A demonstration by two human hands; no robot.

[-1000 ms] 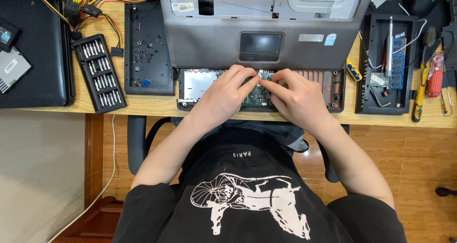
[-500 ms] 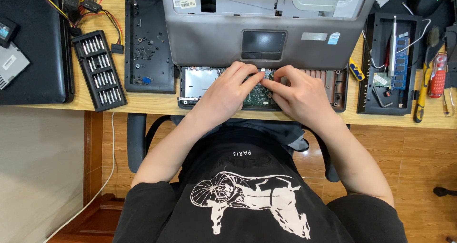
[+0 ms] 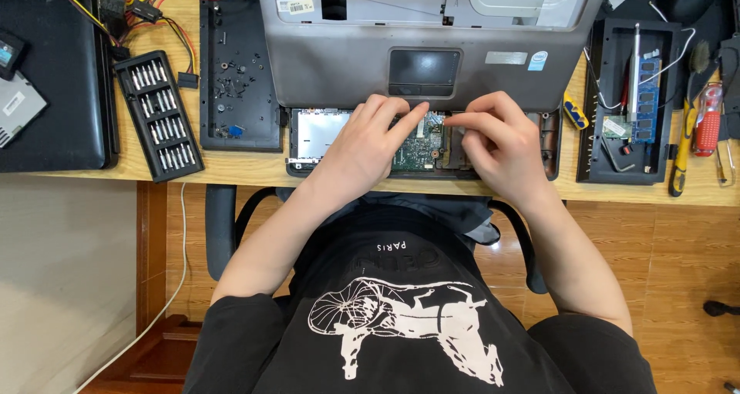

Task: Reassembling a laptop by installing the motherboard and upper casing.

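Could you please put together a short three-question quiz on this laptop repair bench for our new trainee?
1. True or false: both hands rest on the green circuit board inside the opened laptop base.
2. Which lies nearest the left hand? A) the bit set B) the yellow-handled tool C) the silver drive
3. Fill in: the grey palmrest cover lies on the far side of the base and carries a dark ____.

Key:
1. True; the right hand pinches at the board's upper edge.
2. A
3. touchpad
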